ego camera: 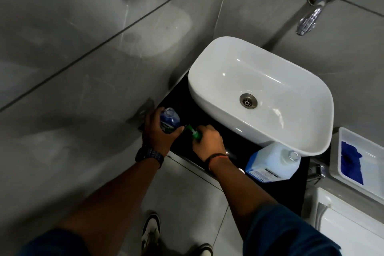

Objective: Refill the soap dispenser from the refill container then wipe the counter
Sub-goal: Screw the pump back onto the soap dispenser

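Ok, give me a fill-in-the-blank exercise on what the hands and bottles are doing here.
1. The left hand grips the soap dispenser bottle, whose top is ____.
2. The right hand holds the ____ pump head.
3. The refill container stands on the black counter in front of the white ____.
4. The blue cloth lies in a white ____.

Missing words: open; green; sink; tray

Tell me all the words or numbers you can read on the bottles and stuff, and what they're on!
None can be read.
Refill container: its blue and white label has printed lines, too small and blurred to read.
Soap dispenser, held by the left hand: the label is blurred and partly covered by the hand.
Watch: no readable display.
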Motion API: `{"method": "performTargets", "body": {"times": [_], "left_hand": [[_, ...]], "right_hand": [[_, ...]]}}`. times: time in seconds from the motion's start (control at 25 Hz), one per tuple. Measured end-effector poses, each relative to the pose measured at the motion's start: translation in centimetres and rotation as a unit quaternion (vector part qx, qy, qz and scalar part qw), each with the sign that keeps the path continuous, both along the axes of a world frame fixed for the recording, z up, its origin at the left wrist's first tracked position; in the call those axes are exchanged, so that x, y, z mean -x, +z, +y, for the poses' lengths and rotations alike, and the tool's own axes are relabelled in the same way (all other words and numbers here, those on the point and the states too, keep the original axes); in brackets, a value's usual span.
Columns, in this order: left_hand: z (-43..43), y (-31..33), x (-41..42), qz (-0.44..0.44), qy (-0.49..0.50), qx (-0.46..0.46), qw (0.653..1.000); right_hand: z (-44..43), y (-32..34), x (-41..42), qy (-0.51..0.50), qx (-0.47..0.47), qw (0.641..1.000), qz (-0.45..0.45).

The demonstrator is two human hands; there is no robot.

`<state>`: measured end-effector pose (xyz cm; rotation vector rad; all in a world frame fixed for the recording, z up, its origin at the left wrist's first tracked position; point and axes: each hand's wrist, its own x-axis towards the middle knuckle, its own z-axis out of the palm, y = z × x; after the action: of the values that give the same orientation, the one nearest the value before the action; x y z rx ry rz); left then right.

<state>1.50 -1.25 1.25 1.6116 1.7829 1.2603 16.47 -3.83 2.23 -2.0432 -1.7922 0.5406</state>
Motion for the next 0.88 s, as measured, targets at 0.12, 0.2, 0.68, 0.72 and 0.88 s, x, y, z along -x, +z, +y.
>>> {"method": "performTargets", "body": {"times": [0.12, 0.2, 0.68, 0.72, 0.88], "left_hand": [[0.0, 0.4, -0.2, -0.004, -0.010, 0.012, 1.000], [0.0, 0.7, -0.5, -0.013, -0.027, 0.025, 0.999], [-0.9, 6.3, -4.8, -0.013, -0.089, -0.024, 0.996], [-0.8, 6.8, -5.1, -0.002, -0.094, -0.030, 0.995], [-0.7, 8.9, -6.1, 0.023, -0.106, -0.033, 0.994]], "right_hand": [[0.6, 3.7, 1.0, -0.053, -0.166, 0.975, 0.138], [1.2, 6.9, 1.6, -0.075, -0.273, 0.933, 0.222], [1.2, 17.1, -1.6, -0.042, -0.327, 0.853, 0.405], [1.0, 17.5, -2.0, -0.042, -0.336, 0.851, 0.402], [0.8, 19.2, -3.1, -0.016, -0.361, 0.854, 0.374]]}}
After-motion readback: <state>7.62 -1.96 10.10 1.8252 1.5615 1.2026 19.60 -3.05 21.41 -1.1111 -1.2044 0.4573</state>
